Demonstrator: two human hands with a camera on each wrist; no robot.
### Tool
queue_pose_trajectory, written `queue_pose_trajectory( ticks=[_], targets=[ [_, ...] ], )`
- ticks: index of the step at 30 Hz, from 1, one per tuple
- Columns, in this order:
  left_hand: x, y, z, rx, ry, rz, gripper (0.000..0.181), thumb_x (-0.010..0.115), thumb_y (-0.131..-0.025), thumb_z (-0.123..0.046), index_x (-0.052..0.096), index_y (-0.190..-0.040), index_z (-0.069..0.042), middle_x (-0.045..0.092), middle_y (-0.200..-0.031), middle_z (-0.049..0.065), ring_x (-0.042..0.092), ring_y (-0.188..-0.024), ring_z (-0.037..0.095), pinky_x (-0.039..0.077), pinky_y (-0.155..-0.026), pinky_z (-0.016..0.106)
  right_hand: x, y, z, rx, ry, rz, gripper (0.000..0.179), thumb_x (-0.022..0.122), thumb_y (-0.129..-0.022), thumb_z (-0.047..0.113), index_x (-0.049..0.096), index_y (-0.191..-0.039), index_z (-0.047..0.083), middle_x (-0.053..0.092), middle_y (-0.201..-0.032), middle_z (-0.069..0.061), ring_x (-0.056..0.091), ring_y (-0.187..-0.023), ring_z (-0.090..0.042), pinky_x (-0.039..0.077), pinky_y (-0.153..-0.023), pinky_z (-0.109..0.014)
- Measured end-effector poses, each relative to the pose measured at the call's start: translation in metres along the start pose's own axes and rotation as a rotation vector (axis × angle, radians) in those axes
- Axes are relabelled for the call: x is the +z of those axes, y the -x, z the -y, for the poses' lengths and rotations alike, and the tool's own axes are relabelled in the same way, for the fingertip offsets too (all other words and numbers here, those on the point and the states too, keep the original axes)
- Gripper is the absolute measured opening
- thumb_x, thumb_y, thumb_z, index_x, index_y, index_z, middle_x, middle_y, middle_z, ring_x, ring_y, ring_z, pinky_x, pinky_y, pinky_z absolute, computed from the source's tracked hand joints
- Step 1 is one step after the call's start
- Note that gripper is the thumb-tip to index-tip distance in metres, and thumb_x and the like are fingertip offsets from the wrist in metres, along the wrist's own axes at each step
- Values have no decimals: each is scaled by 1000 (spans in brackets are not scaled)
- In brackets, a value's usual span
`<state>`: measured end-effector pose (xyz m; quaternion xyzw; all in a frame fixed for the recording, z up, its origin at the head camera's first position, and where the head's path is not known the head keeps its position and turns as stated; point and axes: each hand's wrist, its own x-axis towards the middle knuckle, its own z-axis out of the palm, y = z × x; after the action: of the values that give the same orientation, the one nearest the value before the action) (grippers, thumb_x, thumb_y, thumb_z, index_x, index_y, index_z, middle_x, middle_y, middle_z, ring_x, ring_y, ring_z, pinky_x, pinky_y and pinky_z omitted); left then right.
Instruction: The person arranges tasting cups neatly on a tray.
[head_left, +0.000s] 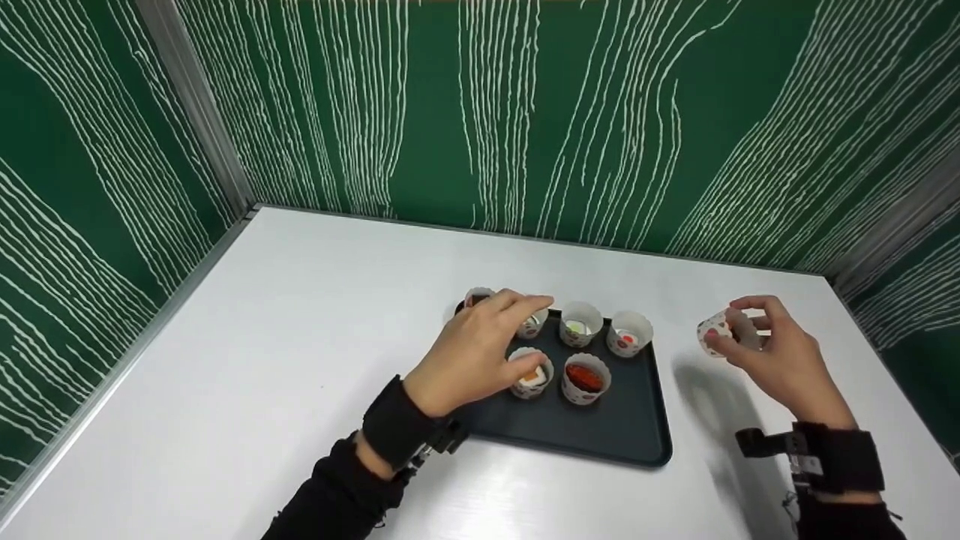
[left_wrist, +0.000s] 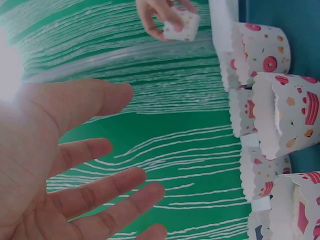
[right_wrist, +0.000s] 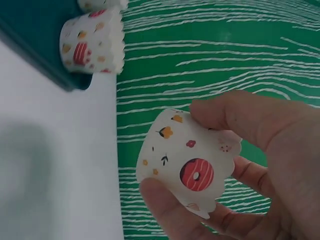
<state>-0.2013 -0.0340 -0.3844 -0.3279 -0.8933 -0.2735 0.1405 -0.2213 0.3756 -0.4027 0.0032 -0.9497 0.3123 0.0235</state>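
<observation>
My right hand [head_left: 784, 364] grips a small white paper baking cup [right_wrist: 172, 150] printed with a pink donut and flowers, off the right side of the tray. The cup is tilted on its side above the white table, its scalloped rim toward my palm; its inside is mostly hidden. Over the tray's left part hovers my left hand [head_left: 472, 352], fingers spread and relaxed, nothing in them. Beneath and beside it stand more such cups, including one with a white and orange piece [head_left: 531, 375] near the thumb. Another cup with a dark red filling [head_left: 586, 381] stands right of that.
The dark tray [head_left: 630, 431] lies on the white table [head_left: 247, 360]. Along its back edge stand several cups, among them one with a red dot inside [head_left: 628, 334] and one with a green bit [head_left: 580, 327]. Green walls [head_left: 435, 112] with white wavy lines enclose the table.
</observation>
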Motion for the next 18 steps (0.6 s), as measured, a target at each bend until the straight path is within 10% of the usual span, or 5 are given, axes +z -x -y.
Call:
queue_pose_trajectory(
  ticks=[11,18],
  targets=[
    [0,2,-3,7,39,16,61,79,-97,-26,58,-154,-15,69,-140,8,68,-127,24,59,-103,42,4,20,26,-85,5,-53,64,76,-99,46,50,-149,15,65,-136,-28,64,-107,-21,48,-73,-22],
    [0,1,-8,9,64,29,62,79,-97,-24,57,-154,-14,68,-141,8,68,-128,23,59,-103,39,4,27,42,-123,-20,-44,63,77,-99,43,50,-149,15,65,-137,-28,70,-114,-37,49,-74,-22]
  ],
)
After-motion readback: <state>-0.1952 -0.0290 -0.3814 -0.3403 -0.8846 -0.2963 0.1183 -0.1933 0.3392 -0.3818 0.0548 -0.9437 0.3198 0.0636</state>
